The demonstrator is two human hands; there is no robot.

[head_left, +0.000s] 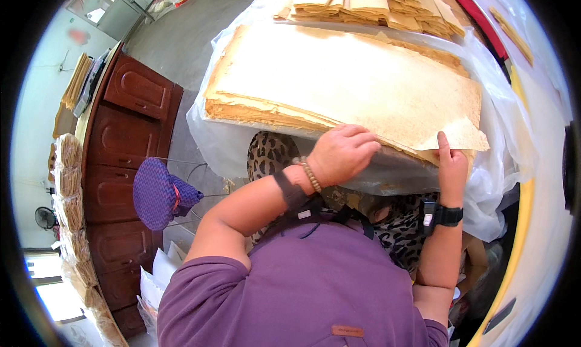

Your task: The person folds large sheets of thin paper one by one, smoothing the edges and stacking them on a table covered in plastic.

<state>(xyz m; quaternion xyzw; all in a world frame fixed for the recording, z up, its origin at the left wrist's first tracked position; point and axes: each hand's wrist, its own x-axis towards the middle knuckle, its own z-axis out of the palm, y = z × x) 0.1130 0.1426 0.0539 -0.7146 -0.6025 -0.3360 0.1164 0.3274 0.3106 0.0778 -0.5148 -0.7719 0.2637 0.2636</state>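
A thick stack of large, rough-edged cream paper sheets lies in front of me on a surface covered with clear plastic. My right hand grips the top sheet near its right corner, thumb on top and the other fingers underneath. A pale corner flap stands out beside that thumb. At the middle of the stack's near edge is my left hand, its fingers curled together against the paper's edge. What lies between those fingertips is hidden.
Folded tan sheets are piled beyond the stack. Crumpled plastic sheeting hangs around the surface. A purple patterned hat-like cloth rests on a wire frame at left, before reddish-brown cabinets. A yellow edge runs along the right.
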